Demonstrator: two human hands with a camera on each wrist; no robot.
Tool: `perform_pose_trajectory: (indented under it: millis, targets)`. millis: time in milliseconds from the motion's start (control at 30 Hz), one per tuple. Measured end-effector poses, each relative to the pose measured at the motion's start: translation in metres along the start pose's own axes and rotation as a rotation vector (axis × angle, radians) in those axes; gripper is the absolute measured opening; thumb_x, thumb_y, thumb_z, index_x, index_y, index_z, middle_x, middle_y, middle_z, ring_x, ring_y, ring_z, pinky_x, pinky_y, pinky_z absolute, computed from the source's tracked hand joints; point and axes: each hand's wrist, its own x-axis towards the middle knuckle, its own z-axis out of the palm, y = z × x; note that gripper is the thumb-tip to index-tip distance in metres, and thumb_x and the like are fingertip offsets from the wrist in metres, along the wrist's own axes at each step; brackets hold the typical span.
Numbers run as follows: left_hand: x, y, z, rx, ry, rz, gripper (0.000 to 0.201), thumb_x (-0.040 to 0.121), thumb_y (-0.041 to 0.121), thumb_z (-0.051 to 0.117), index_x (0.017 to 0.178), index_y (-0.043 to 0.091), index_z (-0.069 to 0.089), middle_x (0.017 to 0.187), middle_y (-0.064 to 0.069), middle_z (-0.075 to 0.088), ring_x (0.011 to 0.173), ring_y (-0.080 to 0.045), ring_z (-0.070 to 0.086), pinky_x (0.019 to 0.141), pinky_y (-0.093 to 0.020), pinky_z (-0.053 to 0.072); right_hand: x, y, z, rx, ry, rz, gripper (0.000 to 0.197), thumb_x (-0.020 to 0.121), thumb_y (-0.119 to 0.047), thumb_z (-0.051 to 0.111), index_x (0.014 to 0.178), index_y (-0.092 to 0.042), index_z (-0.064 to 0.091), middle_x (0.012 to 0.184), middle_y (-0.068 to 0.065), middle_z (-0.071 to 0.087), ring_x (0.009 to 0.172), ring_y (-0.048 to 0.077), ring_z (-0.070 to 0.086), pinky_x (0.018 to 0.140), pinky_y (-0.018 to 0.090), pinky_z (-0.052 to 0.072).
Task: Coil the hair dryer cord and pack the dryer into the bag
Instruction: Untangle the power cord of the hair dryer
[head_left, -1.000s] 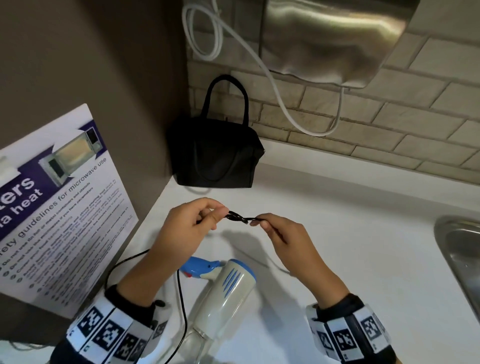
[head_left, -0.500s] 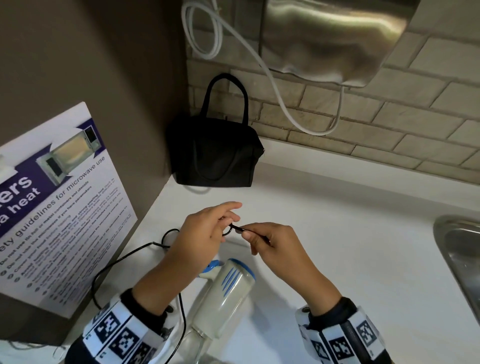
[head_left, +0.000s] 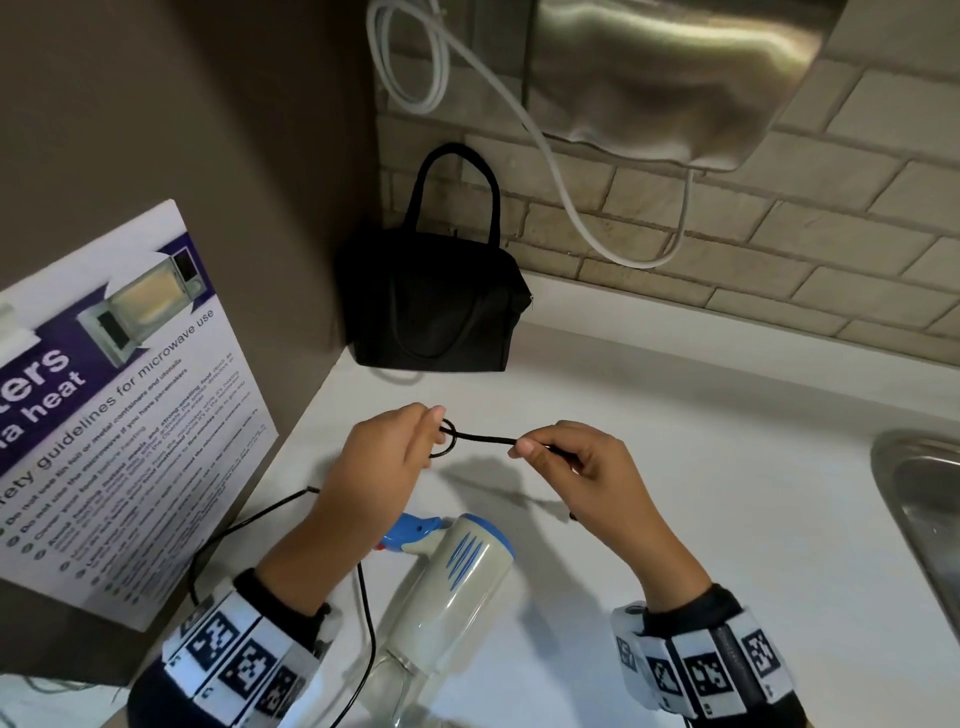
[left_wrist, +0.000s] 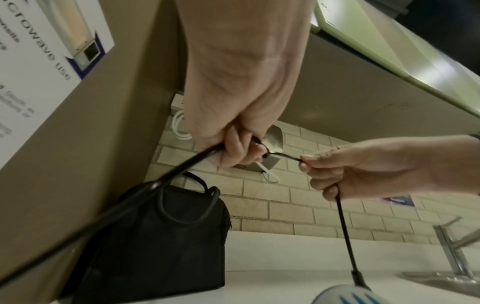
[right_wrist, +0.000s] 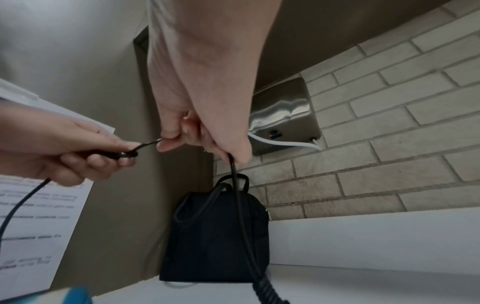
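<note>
A cream and blue hair dryer (head_left: 457, 577) lies on the white counter (head_left: 701, 467), below my hands. Its black cord (head_left: 485, 438) is stretched straight between them. My left hand (head_left: 434, 426) pinches a small loop of the cord (left_wrist: 283, 155), and the slack trails down to the left. My right hand (head_left: 524, 448) pinches the other end of the stretch. From it the cord (right_wrist: 239, 195) drops to the dryer's (left_wrist: 345, 296) strain relief. The black bag (head_left: 431, 306) stands upright in the corner behind my hands, with its handles up.
A microwave guidelines poster (head_left: 114, 405) leans on the brown panel at left. A steel hand dryer (head_left: 675, 78) with a white cable (head_left: 519, 119) hangs on the brick wall. A metal sink (head_left: 924, 519) sits at the right edge.
My hands met half a second ago and have now drawn apart, pulling a straight length of cord between them. A small loop now sits at my left fingers.
</note>
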Motion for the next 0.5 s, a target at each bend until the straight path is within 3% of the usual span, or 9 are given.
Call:
perform_pose_trajectory:
  millis: [67,133,200,300,400,500]
  targets:
    - [-0.002,0.002,0.007,0.059,-0.031,0.068,0.035,0.1,0.029,0.04,0.082,0.006,0.06,0.076,0.007,0.061,0.07,-0.01,0.056,0.051,-0.008,0.042,0.002,-0.003,0.006,-0.032,-0.004,-0.045,0.015,0.09,-0.024,0.063,0.085,-0.018,0.076,0.063,-0.009,0.057,0.061,0.007,0.049,0.058,0.011,0.034]
    - [-0.004,0.0,0.015,0.097,-0.008,0.119,0.043,0.099,0.038,0.033,0.086,0.006,0.059,0.084,0.001,0.064,0.077,-0.014,0.058,0.061,-0.014,0.045,0.004,-0.006,0.01,-0.079,0.004,-0.085,0.015,0.09,-0.023,0.063,0.086,-0.018,0.076,0.064,-0.008,0.059,0.063,0.008,0.05,0.059,0.011,0.035]
    - [-0.004,-0.003,0.02,0.153,0.029,0.197,0.048,0.094,0.046,0.022,0.089,0.013,0.057,0.083,0.002,0.056,0.071,-0.012,0.054,0.064,-0.024,0.043,0.005,-0.008,0.015,-0.124,-0.008,-0.129,0.014,0.09,-0.022,0.063,0.087,-0.018,0.076,0.063,-0.009,0.059,0.063,0.009,0.051,0.059,0.011,0.035]
    - [-0.002,0.001,0.021,0.142,-0.023,0.299,0.034,0.098,0.033,0.029,0.096,0.022,0.061,0.091,0.003,0.042,0.075,-0.007,0.052,0.064,-0.013,0.04,0.004,-0.008,0.023,-0.162,-0.056,-0.174,0.012,0.09,-0.021,0.064,0.089,-0.019,0.076,0.055,-0.021,0.051,0.061,0.003,0.05,0.06,0.008,0.033]
    - [0.001,0.007,0.015,-0.015,-0.087,0.325,0.029,0.099,0.022,0.037,0.105,0.026,0.065,0.096,0.002,0.047,0.086,-0.009,0.054,0.075,-0.012,0.044,0.004,-0.005,0.023,-0.091,-0.067,-0.054,0.016,0.092,-0.022,0.06,0.087,-0.018,0.074,0.055,-0.023,0.054,0.057,0.0,0.051,0.059,0.009,0.034]
    - [0.005,0.004,0.007,-0.149,-0.052,0.22,0.03,0.102,0.02,0.034,0.108,0.029,0.062,0.084,0.003,0.057,0.073,-0.01,0.054,0.065,-0.017,0.043,0.005,-0.008,0.017,0.084,-0.093,0.131,0.02,0.095,-0.034,0.052,0.096,-0.02,0.066,0.057,-0.013,0.047,0.05,0.004,0.041,0.055,0.019,0.038]
